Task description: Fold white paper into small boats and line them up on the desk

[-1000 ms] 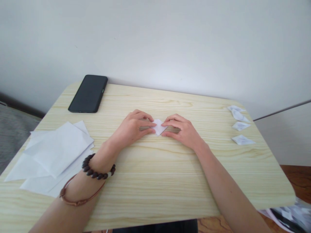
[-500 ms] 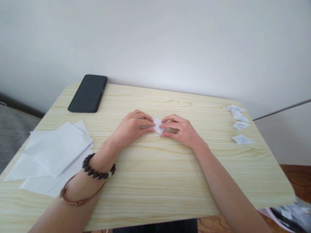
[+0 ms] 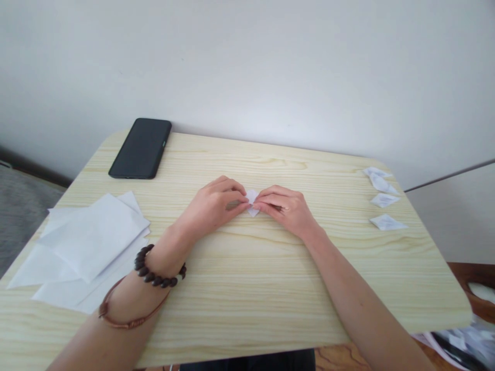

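A small folded white paper (image 3: 252, 196) sits at mid-table, between my hands. My left hand (image 3: 220, 202) pinches its left side with thumb and fingertips; a dark beaded bracelet and a brown cord circle that wrist. From the other side, my right hand (image 3: 285, 207) grips the paper's right part between thumb and fingers. The fingertips of both hands nearly meet over its middle and cover part of it. Its upper and lower corners show as points above and below the fingers.
Loose white paper sheets (image 3: 96, 237) overlap on the table's left side. A black phone or tablet (image 3: 141, 148) lies at the back left. Several folded white paper pieces (image 3: 388, 222) line the right side. A wall (image 3: 270, 77) rises behind the wooden table (image 3: 247, 299).
My thumbs have moved up and inward over the paper, bringing the fingertips of both hands closer together. The other things on the table stay in place.
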Demonstrator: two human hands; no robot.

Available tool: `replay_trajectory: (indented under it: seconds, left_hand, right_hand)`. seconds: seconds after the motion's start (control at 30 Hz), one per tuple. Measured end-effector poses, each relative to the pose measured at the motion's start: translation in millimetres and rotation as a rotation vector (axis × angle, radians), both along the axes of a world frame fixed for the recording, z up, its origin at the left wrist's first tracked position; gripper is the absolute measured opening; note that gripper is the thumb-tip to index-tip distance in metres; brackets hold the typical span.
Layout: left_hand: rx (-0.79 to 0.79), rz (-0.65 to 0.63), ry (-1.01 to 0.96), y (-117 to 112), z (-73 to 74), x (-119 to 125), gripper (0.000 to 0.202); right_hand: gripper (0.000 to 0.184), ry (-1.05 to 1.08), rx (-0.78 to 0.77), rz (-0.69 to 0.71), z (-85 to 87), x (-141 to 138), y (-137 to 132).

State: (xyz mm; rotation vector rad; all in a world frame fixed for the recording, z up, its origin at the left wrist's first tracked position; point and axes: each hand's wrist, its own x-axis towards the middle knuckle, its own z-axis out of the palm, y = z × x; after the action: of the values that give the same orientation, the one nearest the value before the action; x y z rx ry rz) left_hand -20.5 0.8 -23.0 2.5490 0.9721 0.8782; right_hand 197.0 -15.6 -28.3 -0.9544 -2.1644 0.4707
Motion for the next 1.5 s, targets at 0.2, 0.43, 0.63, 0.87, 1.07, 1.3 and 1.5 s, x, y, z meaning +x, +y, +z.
replay_trajectory:
  seconds: [0.2,0.43,0.63,0.87,1.07,1.3,1.5]
  left_hand:
    - [0.006,0.001,0.021,-0.7,-0.2,0.5,0.017]
    - [0.045,0.016,0.062,-2.6,1.8,2.0,0.016]
    - [0.057,0.064,0.115,-5.3,5.4,3.4,0.017]
    - [0.019,0.08,0.094,-6.1,7.4,4.0,0.017]
    - [-0.005,0.072,0.064,-3.5,3.6,4.7,0.021]
    - [-0.027,0.078,0.032,-0.8,-0.5,4.1,0.022]
    - [-0.044,0.103,0.027,-2.1,-0.4,4.9,0.02]
  right_hand:
    - [0.023,-0.096,-0.031,0.016,1.7,7.2,0.9]
    - [0.025,-0.171,-0.029,0.01,3.3,2.6,0.9]
    - [0.023,-0.18,-0.031,0.002,2.6,3.2,-1.0]
    - [0.02,-0.103,-0.029,-0.03,-0.1,1.8,-0.5]
    - [0.021,-0.016,-0.104,-0.117,-0.4,-4.9,0.1]
    - [0.024,0.001,-0.097,-0.238,-2.2,-4.3,-0.7]
    - [0.024,0.0,-0.086,-0.245,-1.8,-3.8,-1.6]
